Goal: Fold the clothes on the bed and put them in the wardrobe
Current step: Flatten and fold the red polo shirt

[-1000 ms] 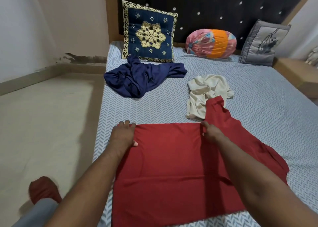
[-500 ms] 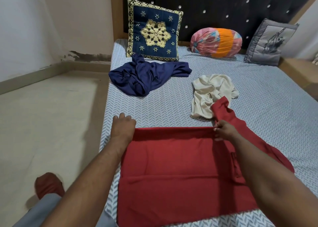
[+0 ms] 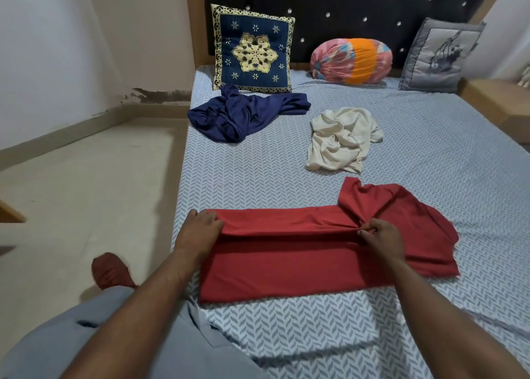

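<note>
Red garment (image 3: pixel 286 266) lies nine-to-three: left hand (image 3: pixel 200 231) grips the nine o'clock end, right hand (image 3: pixel 383 242) pinches the fold toward three.

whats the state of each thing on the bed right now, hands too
red garment, partly folded, far edge doubled over, right side loose
navy garment, crumpled, unfolded
cream garment, crumpled, unfolded
left hand, grips the fold's left end
right hand, pinches the fold's right end
blue cushion, standing upright
</note>
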Demonstrator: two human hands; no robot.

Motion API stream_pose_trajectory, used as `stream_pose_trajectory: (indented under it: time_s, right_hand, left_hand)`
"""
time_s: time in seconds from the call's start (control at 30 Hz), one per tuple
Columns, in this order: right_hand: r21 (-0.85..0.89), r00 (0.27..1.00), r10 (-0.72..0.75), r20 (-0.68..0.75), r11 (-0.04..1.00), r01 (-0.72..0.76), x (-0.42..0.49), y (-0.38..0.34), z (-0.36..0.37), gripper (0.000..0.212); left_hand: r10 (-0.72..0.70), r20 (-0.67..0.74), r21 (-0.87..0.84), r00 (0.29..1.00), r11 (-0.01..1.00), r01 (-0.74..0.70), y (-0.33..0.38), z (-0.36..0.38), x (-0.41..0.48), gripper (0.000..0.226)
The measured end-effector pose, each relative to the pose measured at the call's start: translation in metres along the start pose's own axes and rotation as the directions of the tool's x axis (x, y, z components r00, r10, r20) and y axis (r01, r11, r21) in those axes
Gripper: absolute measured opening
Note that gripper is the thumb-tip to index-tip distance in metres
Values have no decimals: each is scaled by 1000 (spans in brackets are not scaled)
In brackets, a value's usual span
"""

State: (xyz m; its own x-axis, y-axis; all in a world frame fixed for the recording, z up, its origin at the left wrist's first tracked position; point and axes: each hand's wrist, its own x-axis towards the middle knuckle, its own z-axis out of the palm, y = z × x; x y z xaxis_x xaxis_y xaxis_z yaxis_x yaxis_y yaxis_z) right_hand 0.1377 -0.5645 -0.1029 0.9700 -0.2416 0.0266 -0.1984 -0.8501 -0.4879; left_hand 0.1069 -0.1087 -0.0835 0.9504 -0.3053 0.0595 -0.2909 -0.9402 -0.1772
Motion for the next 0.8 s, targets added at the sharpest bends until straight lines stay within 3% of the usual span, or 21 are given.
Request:
stream_pose_trajectory:
  time_s: [0.07, 0.17, 0.27, 0.4, 0.5, 0.6, 0.7, 0.8]
  right_hand:
    - [-10, 999, -32, -3, 999, 32, -14, 8, -3, 15]
    - [-47, 999, -42, -7, 998, 41, -25, 7, -5, 14]
    - [-77, 999, -35, 6, 996, 36, -35, 4, -7, 15]
    - [-160, 996, -19, 90, 987, 33, -32, 4, -5, 8]
    - [-181, 994, -69, 80, 980, 83, -30, 4, 1, 11]
    - [-149, 982, -189, 4, 971, 188, -28, -14, 14, 14]
    - [-118, 947, -272, 174, 948, 294, -25, -44, 31, 27]
    - [-172, 896, -222, 385, 936, 306, -23, -60, 46, 50]
  left_hand:
    - [48, -74, 22, 996, 999, -46, 9, 2, -15, 4]
    - [43, -58, 45, 997, 998, -41, 16, 7, -27, 26]
    - [9, -73, 80, 997, 997, -3, 23, 9, -38, 4]
    - [-122, 80, 59, 989, 991, 118, 33, 9, -45, 11]
    - [-232, 181, -29, 956, 970, 241, 46, -3, -42, 34]
    - [-195, 248, -263, 949, 929, 259, 58, -1, -24, 71]
    - [-103, 378, -412, 920, 871, 267, 67, 11, -10, 70]
    - [-190, 485, -326, 853, 866, 378, 54, 24, -5, 78]
